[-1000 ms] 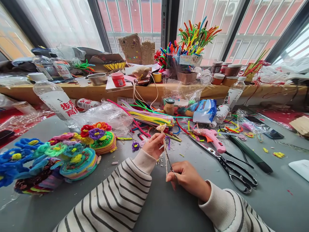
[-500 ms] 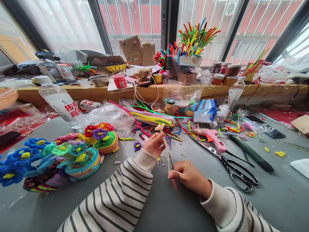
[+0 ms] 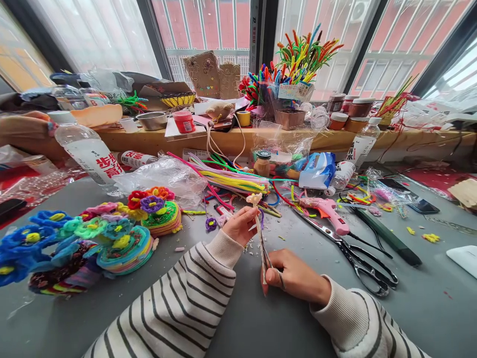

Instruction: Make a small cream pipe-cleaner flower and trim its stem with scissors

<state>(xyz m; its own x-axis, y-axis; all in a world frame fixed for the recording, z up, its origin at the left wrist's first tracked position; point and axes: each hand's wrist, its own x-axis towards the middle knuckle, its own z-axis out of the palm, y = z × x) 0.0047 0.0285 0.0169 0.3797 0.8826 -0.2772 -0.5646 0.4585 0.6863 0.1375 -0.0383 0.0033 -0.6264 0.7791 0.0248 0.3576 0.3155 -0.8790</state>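
Note:
My left hand (image 3: pixel 240 226) is closed, its thumb and fingertips pinching a small cream pipe-cleaner flower (image 3: pixel 254 199) just beneath the bloom. The pale stem hangs down from that pinch toward my right hand (image 3: pixel 294 274). In my right hand is a small pair of scissors (image 3: pixel 266 257), blades pointing up along the stem. Whether the blades touch the stem I cannot tell. Pale bits of fluff lie on the grey table (image 3: pixel 238 318) near my hands. To the left stand pipe-cleaner flowers (image 3: pixel 33 237) and round, layered, cake-like pieces (image 3: pixel 124 253) in bright colours.
Large black-handled scissors (image 3: pixel 357 261) and a pink glue gun (image 3: pixel 328 214) lie on the right. Behind my hands is a bundle of pipe cleaners (image 3: pixel 231 179). A water bottle (image 3: pixel 87 151) stands at left, near another person's hand (image 3: pixel 28 129). Pots line the wooden ledge (image 3: pixel 149 138).
The scissors have shifted slightly and their blades now reach higher along the stem. My left hand moved a little right with the flower. Another person's arm came in at the left with an orange piece.

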